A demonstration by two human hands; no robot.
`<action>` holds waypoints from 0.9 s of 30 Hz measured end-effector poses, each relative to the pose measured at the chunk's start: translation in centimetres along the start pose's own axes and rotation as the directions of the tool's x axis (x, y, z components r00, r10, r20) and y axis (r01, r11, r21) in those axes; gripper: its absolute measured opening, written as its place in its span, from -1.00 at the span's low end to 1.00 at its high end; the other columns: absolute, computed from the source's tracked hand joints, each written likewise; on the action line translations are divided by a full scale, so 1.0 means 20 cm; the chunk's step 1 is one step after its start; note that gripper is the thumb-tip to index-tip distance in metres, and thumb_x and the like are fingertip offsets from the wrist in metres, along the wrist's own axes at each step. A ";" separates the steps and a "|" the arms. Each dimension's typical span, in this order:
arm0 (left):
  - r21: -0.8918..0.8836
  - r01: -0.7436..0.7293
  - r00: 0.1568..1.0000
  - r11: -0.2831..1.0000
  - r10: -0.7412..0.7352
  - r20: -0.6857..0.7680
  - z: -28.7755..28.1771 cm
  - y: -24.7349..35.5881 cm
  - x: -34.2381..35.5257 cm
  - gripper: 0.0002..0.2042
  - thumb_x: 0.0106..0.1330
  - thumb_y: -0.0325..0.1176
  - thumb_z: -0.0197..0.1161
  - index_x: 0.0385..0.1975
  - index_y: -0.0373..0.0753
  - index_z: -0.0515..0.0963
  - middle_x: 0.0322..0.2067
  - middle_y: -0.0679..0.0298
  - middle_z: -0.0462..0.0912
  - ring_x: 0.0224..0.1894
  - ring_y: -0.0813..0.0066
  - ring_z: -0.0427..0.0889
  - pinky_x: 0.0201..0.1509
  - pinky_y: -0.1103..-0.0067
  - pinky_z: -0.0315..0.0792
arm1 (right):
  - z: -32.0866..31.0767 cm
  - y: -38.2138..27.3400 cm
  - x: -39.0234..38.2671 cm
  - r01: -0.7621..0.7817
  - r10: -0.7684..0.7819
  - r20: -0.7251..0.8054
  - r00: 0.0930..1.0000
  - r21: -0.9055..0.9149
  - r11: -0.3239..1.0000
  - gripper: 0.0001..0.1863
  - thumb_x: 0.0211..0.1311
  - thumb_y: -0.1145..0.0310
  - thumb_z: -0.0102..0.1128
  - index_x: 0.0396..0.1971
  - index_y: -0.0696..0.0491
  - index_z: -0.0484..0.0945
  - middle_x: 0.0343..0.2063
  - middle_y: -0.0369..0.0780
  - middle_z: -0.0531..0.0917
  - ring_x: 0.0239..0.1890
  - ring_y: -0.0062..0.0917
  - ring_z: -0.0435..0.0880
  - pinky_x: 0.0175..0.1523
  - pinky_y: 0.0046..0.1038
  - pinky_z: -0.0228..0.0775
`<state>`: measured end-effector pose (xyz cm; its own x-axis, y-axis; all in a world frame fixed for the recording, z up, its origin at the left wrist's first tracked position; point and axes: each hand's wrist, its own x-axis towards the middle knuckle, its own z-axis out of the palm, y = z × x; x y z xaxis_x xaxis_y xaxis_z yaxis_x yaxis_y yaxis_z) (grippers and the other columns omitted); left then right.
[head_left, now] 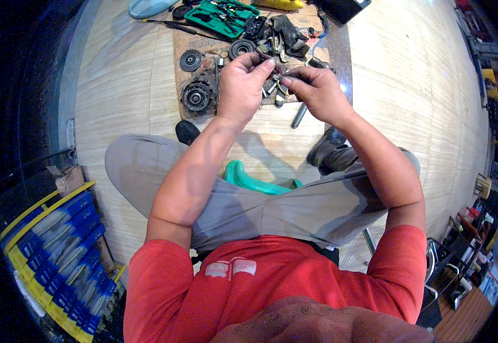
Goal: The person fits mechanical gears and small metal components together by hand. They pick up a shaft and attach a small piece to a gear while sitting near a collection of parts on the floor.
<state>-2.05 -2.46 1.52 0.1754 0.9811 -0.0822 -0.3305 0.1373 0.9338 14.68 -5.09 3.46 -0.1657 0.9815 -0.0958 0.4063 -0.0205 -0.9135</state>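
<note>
My left hand (244, 82) and my right hand (316, 92) are raised close together over a brown board (214, 55) on the floor. Thumb and fingers of each are pinched together. Between the fingertips is a small, dark, thin piece whose kind I cannot make out. Beneath the hands, and partly hidden by them, lie pliers (279, 99) and other dark parts. A toothed round metal part (197, 96) sits left of my left hand, with a smaller black disc (190, 60) beyond it. Just below my right hand a grey metal tube (299, 115) lies across the board's near edge.
A green tool case (217, 19) lies open at the far side, near a yellow object (279, 4) and a black box (343, 8). A green plastic stool (254, 182) is between my legs. Blue-and-yellow bins (60, 260) stand at left; cluttered items line the right.
</note>
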 end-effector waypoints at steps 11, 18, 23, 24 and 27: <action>-0.018 0.018 0.997 1.000 -0.017 0.074 -0.01 0.03 0.00 -0.89 0.27 -0.47 0.19 -0.30 -0.38 0.56 -0.41 0.28 0.64 -0.39 0.68 0.56 -0.27 0.71 0.45 | -0.04 -0.06 0.00 -0.249 0.217 0.160 0.963 0.218 0.944 -0.78 0.22 0.30 0.22 -0.39 0.18 0.63 -0.68 -0.40 0.49 -0.61 -0.77 0.36 -0.51 -0.65 0.19; 0.066 0.004 0.997 0.998 -0.009 0.074 -0.03 0.01 0.00 -0.87 0.28 -0.47 0.19 -0.26 -0.37 0.56 -0.36 0.27 0.65 -0.34 0.63 0.59 -0.21 0.68 0.46 | -0.03 -0.09 0.00 -0.256 0.226 0.178 0.958 0.169 0.952 -0.80 0.20 0.30 0.25 -0.48 0.13 0.61 -0.70 -0.41 0.46 -0.64 -0.77 0.34 -0.54 -0.65 0.18; 0.137 -0.005 0.997 0.991 -0.005 0.071 -0.02 0.02 -0.01 -0.87 0.27 -0.47 0.20 -0.26 -0.38 0.56 -0.37 0.28 0.65 -0.35 0.65 0.57 -0.24 0.69 0.45 | -0.01 -0.05 0.00 -0.218 0.199 0.142 0.970 0.127 0.968 -0.81 0.16 0.29 0.29 -0.37 0.12 0.66 -0.73 -0.39 0.49 -0.70 -0.77 0.37 -0.60 -0.64 0.20; 0.137 -0.020 0.999 0.990 0.014 0.048 -0.02 0.01 -0.02 -0.88 0.26 -0.47 0.21 -0.28 -0.38 0.56 -0.40 0.29 0.64 -0.38 0.67 0.56 -0.29 0.70 0.44 | -0.01 -0.06 -0.01 -0.219 0.202 0.141 0.969 0.118 0.968 -0.81 0.17 0.30 0.28 -0.40 0.13 0.65 -0.72 -0.39 0.48 -0.68 -0.78 0.37 -0.58 -0.65 0.19; 0.141 -0.023 1.000 0.990 0.020 0.020 0.00 0.02 -0.03 -0.88 0.25 -0.47 0.21 -0.31 -0.39 0.57 -0.43 0.30 0.64 -0.42 0.69 0.54 -0.34 0.71 0.43 | 0.00 -0.09 -0.01 -0.212 0.199 0.127 0.972 0.092 0.973 -0.81 0.20 0.32 0.25 -0.45 0.15 0.62 -0.71 -0.42 0.47 -0.64 -0.80 0.36 -0.55 -0.66 0.18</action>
<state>-2.37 -2.99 1.91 0.1870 0.9808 -0.0561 -0.2007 0.0941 0.9751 13.92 -5.35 5.12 -0.1941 0.9254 -0.3254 0.3476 -0.2453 -0.9050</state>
